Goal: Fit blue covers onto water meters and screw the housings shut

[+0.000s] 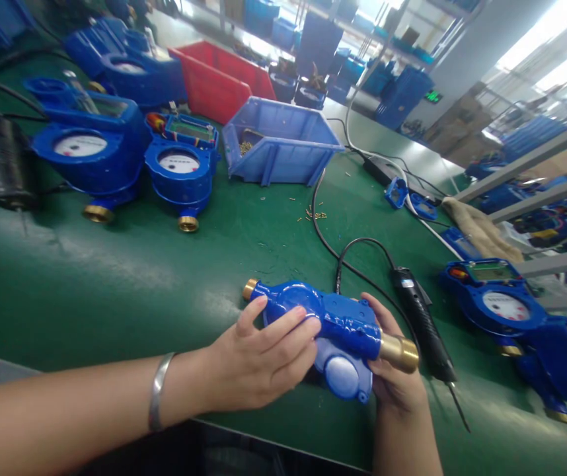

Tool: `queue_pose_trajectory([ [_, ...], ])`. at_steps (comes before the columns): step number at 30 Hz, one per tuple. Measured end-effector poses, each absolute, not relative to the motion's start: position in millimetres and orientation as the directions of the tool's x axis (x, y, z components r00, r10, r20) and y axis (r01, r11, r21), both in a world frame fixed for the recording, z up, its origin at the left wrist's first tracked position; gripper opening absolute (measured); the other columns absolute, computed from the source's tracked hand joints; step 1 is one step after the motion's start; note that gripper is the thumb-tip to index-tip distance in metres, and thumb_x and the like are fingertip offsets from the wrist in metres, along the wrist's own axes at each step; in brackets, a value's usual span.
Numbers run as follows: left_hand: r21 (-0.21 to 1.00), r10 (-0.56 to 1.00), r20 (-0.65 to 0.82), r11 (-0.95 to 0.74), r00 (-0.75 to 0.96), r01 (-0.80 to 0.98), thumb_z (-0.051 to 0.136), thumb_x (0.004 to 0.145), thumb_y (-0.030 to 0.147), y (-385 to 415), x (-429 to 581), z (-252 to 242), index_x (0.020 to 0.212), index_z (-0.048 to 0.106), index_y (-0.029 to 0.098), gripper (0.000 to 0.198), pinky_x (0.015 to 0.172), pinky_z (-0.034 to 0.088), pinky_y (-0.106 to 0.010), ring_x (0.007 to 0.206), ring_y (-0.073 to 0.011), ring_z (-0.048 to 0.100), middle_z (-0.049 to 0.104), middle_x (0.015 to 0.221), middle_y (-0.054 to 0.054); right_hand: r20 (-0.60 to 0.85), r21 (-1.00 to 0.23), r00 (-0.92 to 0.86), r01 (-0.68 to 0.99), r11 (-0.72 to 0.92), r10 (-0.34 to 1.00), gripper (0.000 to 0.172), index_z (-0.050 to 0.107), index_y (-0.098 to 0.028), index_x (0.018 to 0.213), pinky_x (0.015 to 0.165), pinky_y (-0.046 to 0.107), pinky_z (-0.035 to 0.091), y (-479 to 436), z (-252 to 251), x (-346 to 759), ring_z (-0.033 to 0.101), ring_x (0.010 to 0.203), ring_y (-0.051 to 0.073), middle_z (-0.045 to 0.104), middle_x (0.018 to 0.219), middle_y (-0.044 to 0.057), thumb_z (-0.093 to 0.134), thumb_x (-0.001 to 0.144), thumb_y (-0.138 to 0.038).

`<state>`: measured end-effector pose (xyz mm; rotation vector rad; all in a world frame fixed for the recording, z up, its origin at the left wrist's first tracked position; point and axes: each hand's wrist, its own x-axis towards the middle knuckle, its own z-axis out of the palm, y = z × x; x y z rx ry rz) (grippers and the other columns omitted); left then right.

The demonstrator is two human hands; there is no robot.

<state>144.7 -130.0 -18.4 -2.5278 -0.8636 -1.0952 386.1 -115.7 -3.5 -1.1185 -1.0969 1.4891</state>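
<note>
green worktop spreads beneath the blue meter, which is held over its near part, tipped on its side with a brass end to each side. the left hand lays its fingers, slightly parted, across the meter's body; the right hand curls around the other end, its fingers partly hidden behind it. just right of that hand lies a black screwdriver, tip toward the near edge, and its cable loops close behind the meter. farther back, loose screws lie scattered before a light blue bin with small brass pieces inside, and a red bin stands behind that. two more meters with brass ends stand at the left, near a second screwdriver. at the right, other meters sit close together below a metal rack, with a beige cloth just beyond.
</note>
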Motion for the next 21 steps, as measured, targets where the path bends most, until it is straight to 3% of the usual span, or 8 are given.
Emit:
queue_pose_trajectory([
  [4,-0.136,0.423,0.687,-0.725,0.592,0.676,0.052,0.083,0.026,-119.1,161.8,-22.6,0.119,0.055,0.020,0.037,0.110,0.011,-0.052,0.121,-0.0248,0.043,0.054,0.129,-0.008,-0.206,-0.952,-0.101,-0.209,-0.224,0.973,0.074,0.051,-0.028,0.123,0.079,0.027,0.049,-115.2,-0.2,382.6,0.062,0.093,0.020,0.061,0.112,0.004,0.083,0.056,-0.031],
  [10,-0.147,0.381,0.739,-0.714,0.556,0.684,0.055,0.078,0.024,-108.9,178.7,-20.6,0.102,0.059,0.016,0.025,0.104,0.023,-0.054,0.118,-0.0287,0.046,0.059,0.121,-0.016,-0.247,-0.950,-0.111,-0.166,-0.263,0.963,0.075,0.044,-0.027,0.129,0.089,0.042,0.047,-110.2,5.4,380.9,0.059,0.104,0.028,0.060,0.117,0.009,0.078,0.063,-0.037],
  [12,0.020,0.497,0.710,-0.723,0.499,0.691,0.061,0.070,0.025,-106.4,177.4,-10.3,0.102,0.058,0.014,0.034,0.100,0.028,-0.056,0.118,-0.0335,0.046,0.056,0.122,-0.021,-0.201,-0.971,-0.136,-0.100,-0.216,0.970,0.069,0.045,-0.025,0.131,0.096,0.045,0.042,-107.2,14.0,381.3,0.049,0.118,0.030,0.053,0.128,0.011,0.070,0.070,-0.047],
  [14,0.346,0.704,0.608,-0.651,0.367,0.676,0.067,0.057,0.027,-103.1,172.8,4.9,0.102,0.057,0.011,0.049,0.097,0.031,-0.058,0.118,-0.0386,0.044,0.052,0.124,-0.024,-0.167,-0.983,-0.181,-0.050,-0.179,0.969,0.067,0.045,-0.025,0.131,0.097,0.042,0.041,-103.9,27.3,381.1,0.040,0.127,0.029,0.044,0.137,0.010,0.062,0.074,-0.056],
  [17,0.922,0.974,0.186,-0.218,0.130,0.318,0.070,0.047,0.025,-95.0,160.6,27.2,0.101,0.056,0.013,0.057,0.092,0.041,-0.053,0.108,-0.0368,0.053,0.061,0.112,-0.017,-0.144,-0.985,-0.236,-0.062,-0.163,0.961,0.065,0.040,-0.031,0.134,0.085,0.040,0.050,-99.7,47.3,376.8,0.038,0.128,0.029,0.038,0.142,0.009,0.056,0.078,-0.059],
  [18,0.996,0.995,0.003,-0.011,0.099,0.086,0.070,0.047,0.023,-91.3,155.3,32.0,0.101,0.056,0.014,0.056,0.087,0.046,-0.049,0.100,-0.0335,0.059,0.065,0.104,-0.013,-0.129,-0.986,-0.249,-0.072,-0.151,0.960,0.065,0.038,-0.032,0.135,0.082,0.040,0.051,-98.9,51.4,373.6,0.040,0.126,0.028,0.037,0.142,0.009,0.056,0.079,-0.059],
  [19,0.974,0.981,-0.163,0.177,0.102,-0.140,0.069,0.049,0.021,-87.2,149.6,34.9,0.100,0.056,0.014,0.053,0.082,0.050,-0.044,0.090,-0.0295,0.063,0.068,0.096,-0.010,-0.113,-0.988,-0.264,-0.071,-0.136,0.958,0.065,0.036,-0.032,0.136,0.082,0.040,0.051,-98.4,53.5,369.3,0.042,0.125,0.028,0.037,0.142,0.010,0.056,0.079,-0.057],
  [21,0.814,0.920,-0.373,0.387,0.122,-0.433,0.067,0.054,0.019,-78.3,137.5,34.9,0.095,0.059,0.013,0.043,0.074,0.053,-0.036,0.076,-0.0233,0.066,0.071,0.087,-0.007,-0.117,-0.991,-0.308,-0.022,-0.130,0.944,0.069,0.031,-0.030,0.138,0.089,0.043,0.047,-98.1,51.5,357.4,0.044,0.123,0.026,0.035,0.143,0.011,0.057,0.080,-0.056],
])
